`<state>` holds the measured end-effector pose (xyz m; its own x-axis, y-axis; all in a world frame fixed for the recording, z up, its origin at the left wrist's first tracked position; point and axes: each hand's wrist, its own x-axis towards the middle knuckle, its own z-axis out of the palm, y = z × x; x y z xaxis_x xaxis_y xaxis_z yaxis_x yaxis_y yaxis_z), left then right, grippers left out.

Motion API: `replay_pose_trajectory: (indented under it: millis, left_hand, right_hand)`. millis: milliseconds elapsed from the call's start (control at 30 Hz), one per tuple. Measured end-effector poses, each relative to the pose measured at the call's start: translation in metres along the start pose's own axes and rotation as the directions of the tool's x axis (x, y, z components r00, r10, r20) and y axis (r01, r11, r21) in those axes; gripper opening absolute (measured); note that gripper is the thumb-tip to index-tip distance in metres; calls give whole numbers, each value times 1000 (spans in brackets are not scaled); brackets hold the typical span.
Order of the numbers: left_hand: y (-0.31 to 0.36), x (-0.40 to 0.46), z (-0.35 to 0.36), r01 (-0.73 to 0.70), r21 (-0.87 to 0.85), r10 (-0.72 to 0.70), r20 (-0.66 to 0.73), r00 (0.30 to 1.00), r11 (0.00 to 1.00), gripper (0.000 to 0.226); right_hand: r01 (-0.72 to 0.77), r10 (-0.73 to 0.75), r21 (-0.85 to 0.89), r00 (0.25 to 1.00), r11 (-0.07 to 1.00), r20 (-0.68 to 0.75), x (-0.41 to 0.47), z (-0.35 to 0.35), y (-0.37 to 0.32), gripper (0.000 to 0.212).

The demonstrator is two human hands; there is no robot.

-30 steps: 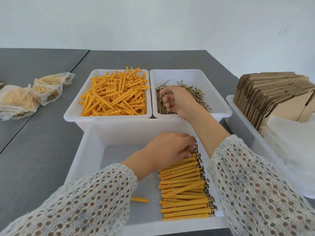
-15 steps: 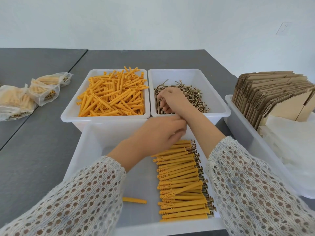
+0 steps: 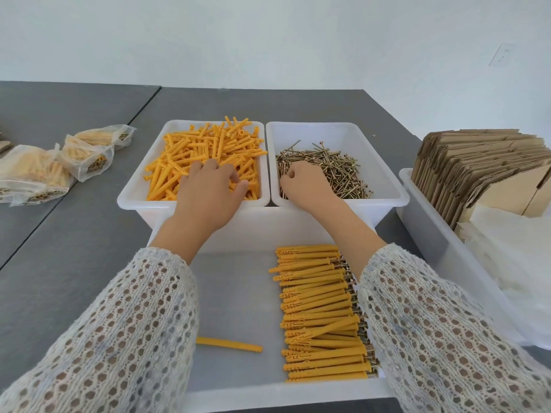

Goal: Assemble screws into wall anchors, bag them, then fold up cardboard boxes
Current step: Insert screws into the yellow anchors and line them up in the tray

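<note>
The left hand (image 3: 208, 193) reaches into the left rear tub (image 3: 131, 198), fingers spread and lightly bent on the heap of loose yellow anchors (image 3: 208, 153), which point every way; whether it holds one cannot be told. The right hand (image 3: 304, 183) sits in the right rear tub (image 3: 387, 195), fingers curled into the jumbled screws (image 3: 331, 168); its grasp is hidden. In the near tub (image 3: 268, 394), assembled anchors (image 3: 322, 314) lie stacked along the right wall, long axes left to right, screw heads rightward. One single anchor (image 3: 229, 344) lies near the front edge, lengthwise left-right.
</note>
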<state>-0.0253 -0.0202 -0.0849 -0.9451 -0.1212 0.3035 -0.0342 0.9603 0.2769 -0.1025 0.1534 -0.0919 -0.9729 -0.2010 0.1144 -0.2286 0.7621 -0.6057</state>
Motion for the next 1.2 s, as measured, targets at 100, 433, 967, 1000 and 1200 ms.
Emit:
replay_pose_trajectory:
  millis: [100,433,967,1000,1200]
  left_hand:
    - [1,1,2,36,-19,-35,30,999,999,35]
    - [0,1,1,-46,-202,60,65,996,978,24]
    - [10,-1,3,-278,-245,274,-54,960,929,27]
    - [10,-1,3,-287,-250,279,-66,958,925,25]
    - [13,-2,6,-341,-239,326,-99,940,909,22]
  right_hand:
    - [-30,40,-165,998,986,55,0,2,-2,33]
    - [-27,97,-298,970,954,221,-1,-5,-6,22]
    - [-96,99,-23,957,995,274,-1,-10,-7,32]
    - [-94,97,-24,956,995,277,0,-10,-7,27]
    - [-37,75,-156,967,987,242,0,-5,-6,32]
